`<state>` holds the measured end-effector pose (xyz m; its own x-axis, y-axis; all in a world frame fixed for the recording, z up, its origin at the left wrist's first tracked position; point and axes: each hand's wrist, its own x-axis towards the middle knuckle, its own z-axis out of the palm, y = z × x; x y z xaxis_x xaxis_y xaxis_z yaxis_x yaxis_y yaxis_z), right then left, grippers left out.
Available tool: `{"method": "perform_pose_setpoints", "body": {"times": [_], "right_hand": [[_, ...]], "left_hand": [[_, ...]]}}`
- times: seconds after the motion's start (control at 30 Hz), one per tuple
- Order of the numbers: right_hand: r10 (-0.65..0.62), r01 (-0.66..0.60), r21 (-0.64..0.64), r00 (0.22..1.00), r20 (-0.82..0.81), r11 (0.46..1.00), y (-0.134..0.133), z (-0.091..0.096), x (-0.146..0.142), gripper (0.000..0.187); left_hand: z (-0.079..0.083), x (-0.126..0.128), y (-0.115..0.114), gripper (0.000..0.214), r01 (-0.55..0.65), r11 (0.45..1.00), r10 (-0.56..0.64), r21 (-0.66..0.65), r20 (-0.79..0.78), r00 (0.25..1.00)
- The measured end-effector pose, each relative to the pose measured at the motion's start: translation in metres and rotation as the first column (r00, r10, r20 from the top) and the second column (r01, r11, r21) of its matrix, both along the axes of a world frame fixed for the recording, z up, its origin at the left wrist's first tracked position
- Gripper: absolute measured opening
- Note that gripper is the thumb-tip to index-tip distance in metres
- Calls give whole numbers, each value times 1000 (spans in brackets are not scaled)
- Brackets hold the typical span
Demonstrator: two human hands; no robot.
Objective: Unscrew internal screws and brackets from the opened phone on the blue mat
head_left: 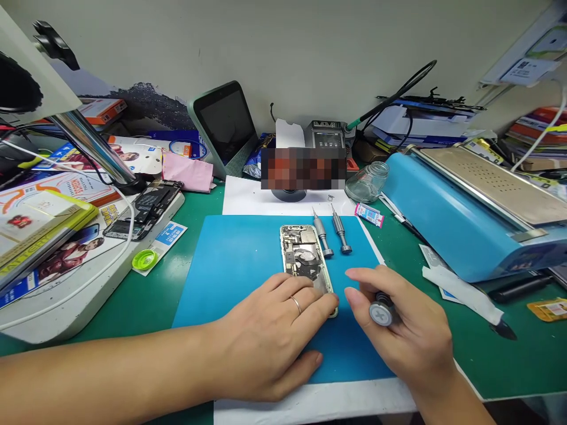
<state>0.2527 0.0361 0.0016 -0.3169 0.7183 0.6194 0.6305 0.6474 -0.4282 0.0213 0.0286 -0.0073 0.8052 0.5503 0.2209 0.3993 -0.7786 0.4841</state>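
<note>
An opened phone (305,252) with its inner parts bare lies on the blue mat (234,260). My left hand (270,333), a ring on one finger, reaches over its lower part and holds it against the mat. The index fingertip is at the phone's lower right edge, and the thumb rests apart on the mat. To the right, my right hand (407,321) is curled around a dark screwdriver (381,313) with a cross mark on its grey cap. Its tip is hidden. Two grey screwdrivers (322,235) (340,231) lie beside the phone's upper right.
A large blue machine (447,224) stands right, near a glass jar (367,182). Behind the mat are a green-framed screen (227,124) and a pixelated patch. On the left, another opened phone (146,209), a metal post (97,147) and stacked boxes crowd the desk.
</note>
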Motion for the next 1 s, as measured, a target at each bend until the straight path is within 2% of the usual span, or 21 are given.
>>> {"method": "perform_pose_setpoints", "body": {"times": [0.2,0.3,0.47,0.7,1.0], "right_hand": [[79,-75,-30,985,152,997,4,1,9,18],[160,-137,-110,961,227,984,6,0,15,20],[249,-186,-243,933,260,952,4,-3,19,28],[278,-228,-180,897,344,957,5,-7,18,19],[307,-262,-180,904,299,948,5,-7,17,18]], "left_hand": [[-3,-1,0,61,-10,1000,9,9,11,1000],[-3,-1,0,63,-24,1000,24,12,38,999],[-2,-1,-2,63,-63,998,62,5,64,996],[-3,0,-2,64,-85,996,85,-2,84,993],[-2,-1,-1,59,-78,996,81,-31,81,993]]}}
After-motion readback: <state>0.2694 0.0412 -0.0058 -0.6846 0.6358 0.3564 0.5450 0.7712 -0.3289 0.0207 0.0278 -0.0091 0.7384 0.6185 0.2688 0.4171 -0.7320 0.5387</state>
